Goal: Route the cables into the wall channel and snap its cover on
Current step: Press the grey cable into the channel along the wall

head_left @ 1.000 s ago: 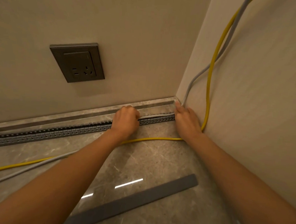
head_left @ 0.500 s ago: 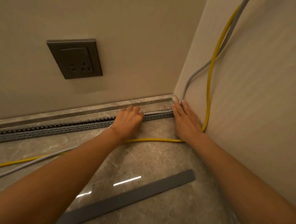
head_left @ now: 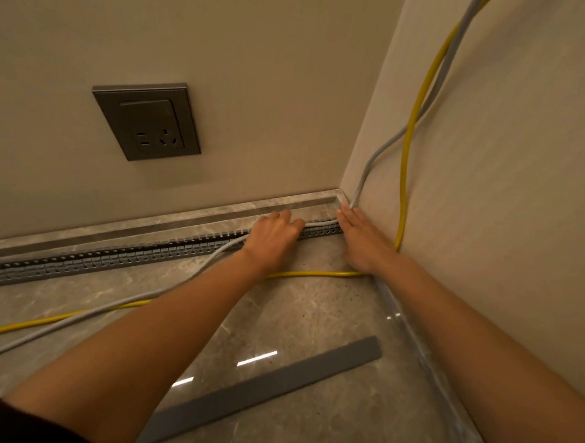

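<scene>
Slotted channel [head_left: 117, 257] along skirting, uncovered. Grey cable [head_left: 320, 222] seated at corner end, pressed by left hand [head_left: 272, 242], fingers curled, and flat right hand [head_left: 363, 241]. Yellow cable [head_left: 311, 275], cover [head_left: 267, 389] loose on floor [head_left: 312, 318]. Socket [head_left: 148, 120] above.

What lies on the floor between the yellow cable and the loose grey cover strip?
In the head view, only bare floor lies between the yellow cable and the cover strip, crossed above by the left forearm.

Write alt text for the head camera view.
Both hands, left hand and right hand, press a grey cable into a slotted channel at a wall corner. A yellow cable and the channel cover lie on the floor.
</scene>
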